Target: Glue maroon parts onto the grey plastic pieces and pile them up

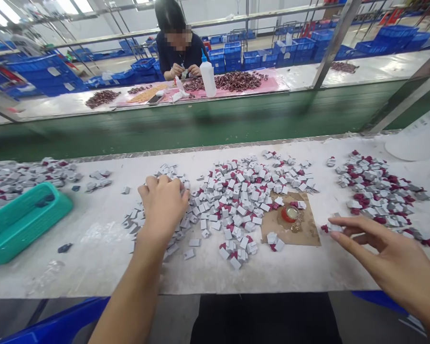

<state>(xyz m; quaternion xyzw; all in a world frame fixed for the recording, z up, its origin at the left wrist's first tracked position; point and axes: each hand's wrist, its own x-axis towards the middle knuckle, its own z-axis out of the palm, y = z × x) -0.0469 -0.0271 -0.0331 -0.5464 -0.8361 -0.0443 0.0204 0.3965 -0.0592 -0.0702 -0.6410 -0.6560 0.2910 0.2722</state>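
Note:
My left hand [165, 203] reaches into a heap of small grey plastic parts [182, 222], its fingers curled down and their tips hidden behind the knuckles. Between the thumb and fingers of my right hand [376, 243] is a small grey and maroon plastic part [333, 227], just above the table. In the middle spreads a pile of grey parts with maroon pieces [236, 191]. A brown cardboard square [308, 234] bears a small red-rimmed round container [289, 214], with a wet patch beside it. Some grey and maroon parts lie on the cardboard too.
A teal plastic basket [28, 222] stands on the left by another heap of parts [32, 174]. More grey and maroon parts [376, 191] lie at right. Beyond a green divider [200, 122], a co-worker [181, 48] handles small parts near a white squeeze bottle [208, 79].

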